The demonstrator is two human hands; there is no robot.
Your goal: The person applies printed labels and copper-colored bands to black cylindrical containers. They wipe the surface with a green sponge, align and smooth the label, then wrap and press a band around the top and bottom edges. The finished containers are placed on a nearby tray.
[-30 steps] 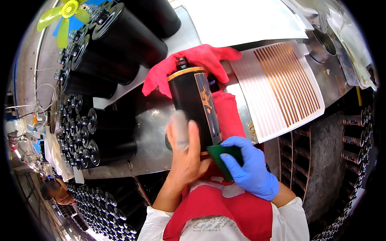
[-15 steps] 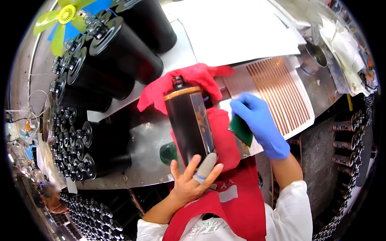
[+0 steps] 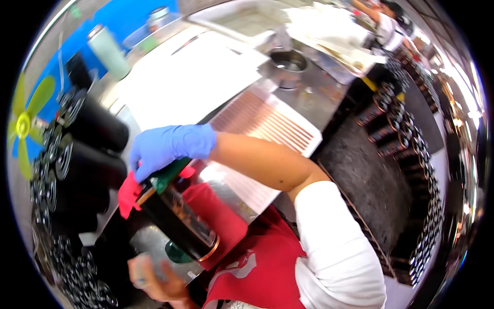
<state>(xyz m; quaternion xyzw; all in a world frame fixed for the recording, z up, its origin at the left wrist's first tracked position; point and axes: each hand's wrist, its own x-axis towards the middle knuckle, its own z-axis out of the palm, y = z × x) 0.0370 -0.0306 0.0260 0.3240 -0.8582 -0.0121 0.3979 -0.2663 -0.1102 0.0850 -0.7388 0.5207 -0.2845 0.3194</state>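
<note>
A black bottle-like cylinder (image 3: 177,224) with gold bands and a gold-brown decorated panel lies tilted on a red pad (image 3: 221,216). My right hand (image 3: 170,149), in a blue glove, is closed on a flat green pad (image 3: 163,177) at the cylinder's far end, hiding its neck. Part of a red cloth (image 3: 128,195) shows beneath the glove. Near the cylinder's lower end, my bare left hand (image 3: 157,280) is blurred, apart from it, with fingers spread and nothing visible in them. A dark green rounded piece (image 3: 177,252) lies on the metal table beside the cylinder.
Large black cylinders (image 3: 85,165) crowd the left, near a yellow-green fan (image 3: 23,123). Right of my glove lies a sheet with copper stripes (image 3: 278,123); beyond stands a metal pot (image 3: 288,62). Rows of decorated cylinders (image 3: 396,134) line the right. Another person (image 3: 388,28) is at the far right.
My right hand has moved left with the green pad onto the cylinder's neck end. My left hand has come off the cylinder's lower end. The view has swung right.
</note>
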